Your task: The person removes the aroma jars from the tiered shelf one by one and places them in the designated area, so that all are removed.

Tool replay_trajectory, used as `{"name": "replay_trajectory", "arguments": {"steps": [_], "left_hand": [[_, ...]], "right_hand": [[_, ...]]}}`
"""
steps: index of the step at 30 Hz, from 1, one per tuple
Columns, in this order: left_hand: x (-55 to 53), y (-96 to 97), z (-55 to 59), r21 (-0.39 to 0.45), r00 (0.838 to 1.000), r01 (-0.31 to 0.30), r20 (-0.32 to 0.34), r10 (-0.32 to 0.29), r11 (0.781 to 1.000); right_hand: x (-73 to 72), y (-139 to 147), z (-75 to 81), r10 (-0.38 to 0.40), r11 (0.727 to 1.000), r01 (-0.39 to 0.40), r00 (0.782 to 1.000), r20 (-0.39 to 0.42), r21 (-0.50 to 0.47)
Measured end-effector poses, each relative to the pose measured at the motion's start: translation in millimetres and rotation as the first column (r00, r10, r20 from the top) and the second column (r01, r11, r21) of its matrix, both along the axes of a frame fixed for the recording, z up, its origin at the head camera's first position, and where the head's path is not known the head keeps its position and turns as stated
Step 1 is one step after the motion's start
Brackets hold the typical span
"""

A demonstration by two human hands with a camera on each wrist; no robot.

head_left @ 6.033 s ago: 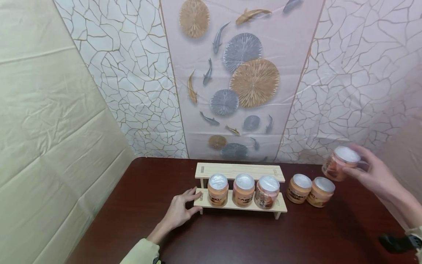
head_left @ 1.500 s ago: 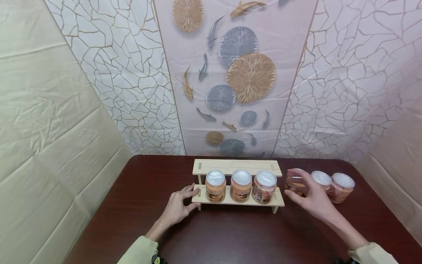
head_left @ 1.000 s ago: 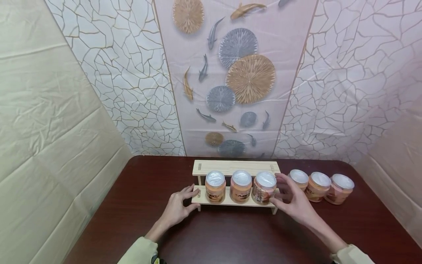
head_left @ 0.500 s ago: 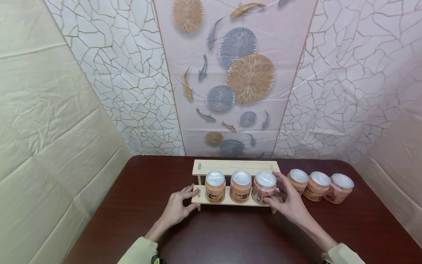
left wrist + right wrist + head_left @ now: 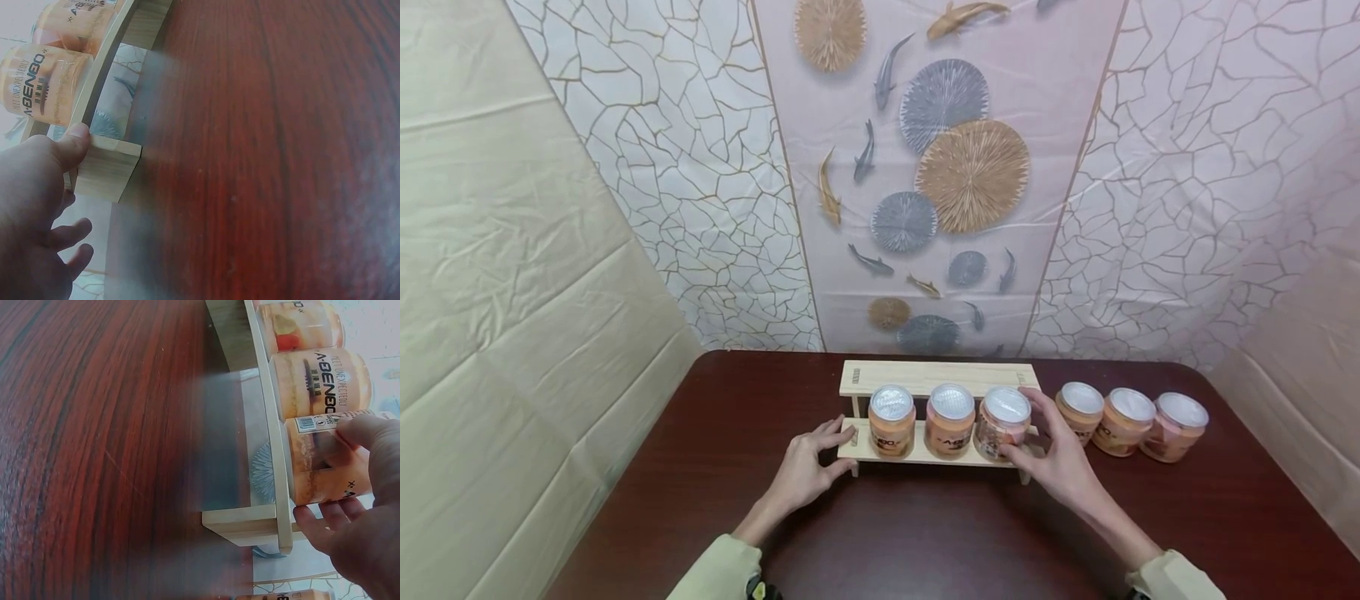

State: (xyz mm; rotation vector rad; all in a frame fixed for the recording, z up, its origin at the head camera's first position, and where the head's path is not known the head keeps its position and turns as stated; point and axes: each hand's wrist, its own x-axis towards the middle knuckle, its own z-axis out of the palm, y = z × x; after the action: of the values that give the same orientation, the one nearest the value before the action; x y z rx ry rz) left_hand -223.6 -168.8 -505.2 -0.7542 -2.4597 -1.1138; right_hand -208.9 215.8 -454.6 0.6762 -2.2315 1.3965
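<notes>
A two-tier pale wooden rack (image 5: 936,377) stands at the back of the dark table. On its lower shelf three lidded jars stand upright in a row: a left jar (image 5: 892,425), a middle jar (image 5: 950,425) and a right jar (image 5: 996,429). My right hand (image 5: 1063,467) grips the right jar, thumb at its front and fingers round its far side; the right wrist view shows its barcode label (image 5: 312,422) under the thumb. At the shelf's left end my left hand (image 5: 805,468) pinches the board, its thumb (image 5: 76,140) against the front edge.
Right of the rack, three more jars stand close together: one near jar (image 5: 1081,408), a central jar (image 5: 1123,425) and an outer jar (image 5: 1176,429). The rack's upper shelf rises behind the row. A patterned cloth (image 5: 970,250) hangs behind the table (image 5: 925,533).
My right hand set a jar down at the far right, then moved left to the shelf's right jar and took hold of it. That jar's label appears slightly turned. My left hand stayed put.
</notes>
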Motion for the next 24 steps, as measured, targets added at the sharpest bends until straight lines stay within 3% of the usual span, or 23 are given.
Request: {"name": "replay_trajectory", "arguments": {"steps": [8,24], "left_hand": [[0.1,0.8,2.6,-0.004,1.000,0.003,0.003,-0.003,1.000],[0.9,0.5,5.5,0.000,1.000,0.003,0.013,-0.003,1.000]], "right_hand": [[0.6,0.9,0.4,-0.022,1.000,0.021,0.999,0.033,0.013],[5.0,6.6,7.4,-0.060,0.998,0.060,0.998,0.012,-0.013]]}}
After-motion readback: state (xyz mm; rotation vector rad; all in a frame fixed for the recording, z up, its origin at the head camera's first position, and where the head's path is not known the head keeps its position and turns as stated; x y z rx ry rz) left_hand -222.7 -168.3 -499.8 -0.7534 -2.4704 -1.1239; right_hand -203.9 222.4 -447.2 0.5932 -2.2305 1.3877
